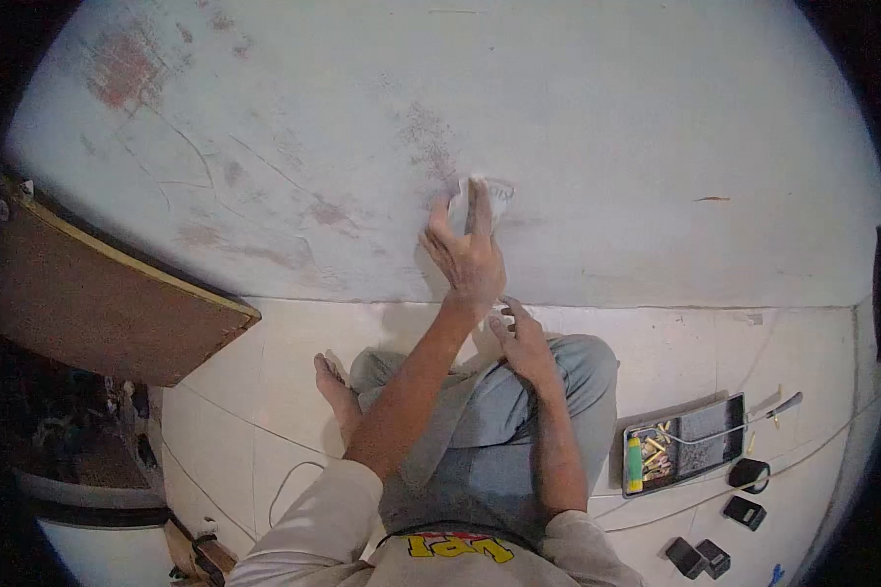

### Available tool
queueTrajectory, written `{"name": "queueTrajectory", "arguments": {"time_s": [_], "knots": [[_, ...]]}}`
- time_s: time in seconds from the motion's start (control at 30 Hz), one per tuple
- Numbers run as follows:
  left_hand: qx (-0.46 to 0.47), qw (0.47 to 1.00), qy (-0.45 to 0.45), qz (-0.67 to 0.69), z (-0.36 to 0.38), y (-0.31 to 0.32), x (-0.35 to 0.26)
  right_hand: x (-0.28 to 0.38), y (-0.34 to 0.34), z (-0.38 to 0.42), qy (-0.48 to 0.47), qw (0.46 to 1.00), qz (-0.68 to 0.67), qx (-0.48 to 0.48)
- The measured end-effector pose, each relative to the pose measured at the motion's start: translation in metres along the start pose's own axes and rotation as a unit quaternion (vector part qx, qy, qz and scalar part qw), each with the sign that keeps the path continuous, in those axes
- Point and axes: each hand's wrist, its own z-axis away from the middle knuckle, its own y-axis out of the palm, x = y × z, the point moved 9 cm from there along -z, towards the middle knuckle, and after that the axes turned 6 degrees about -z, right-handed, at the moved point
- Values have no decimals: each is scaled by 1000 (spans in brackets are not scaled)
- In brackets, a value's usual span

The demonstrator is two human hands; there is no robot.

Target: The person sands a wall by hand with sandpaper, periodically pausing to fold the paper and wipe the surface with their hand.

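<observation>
My left hand (468,256) is stretched up to the pale wall (636,137) and presses a small piece of sandpaper (500,195) flat against it under the fingers. Faint print shows on the paper's whitish back; its rough side is hidden. Lower down, my right hand (525,344) hovers or rests by my bent right knee, close below my left wrist. Its fingers are loosely curled and apart, and nothing shows in them. Around the paper the wall has scuffs, dusty smears and a reddish worn patch (125,70) at upper left.
A brown board (108,284) juts in at left above dark clutter. On the tiled floor (656,352) at right, a black tray (684,479) holds a green-yellow tube and many small yellowish pieces, with a paint-roller frame across it. Black blocks (746,513) and a cable lie nearby.
</observation>
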Motion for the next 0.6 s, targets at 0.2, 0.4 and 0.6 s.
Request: {"name": "queueTrajectory", "arguments": {"time_s": [0.2, 0.4, 0.6], "knots": [[124, 992, -22, -32, 70, 19, 1, -1, -3, 2, -44, 998, 36, -12], [-25, 1000, 8, 2, -43, -25, -16, -3, 2, 0, 1, 1000, 25, 2], [43, 999, -9, 7, 22, -2, 1, -2, -2, 1, -20, 999, 20, -17]]}}
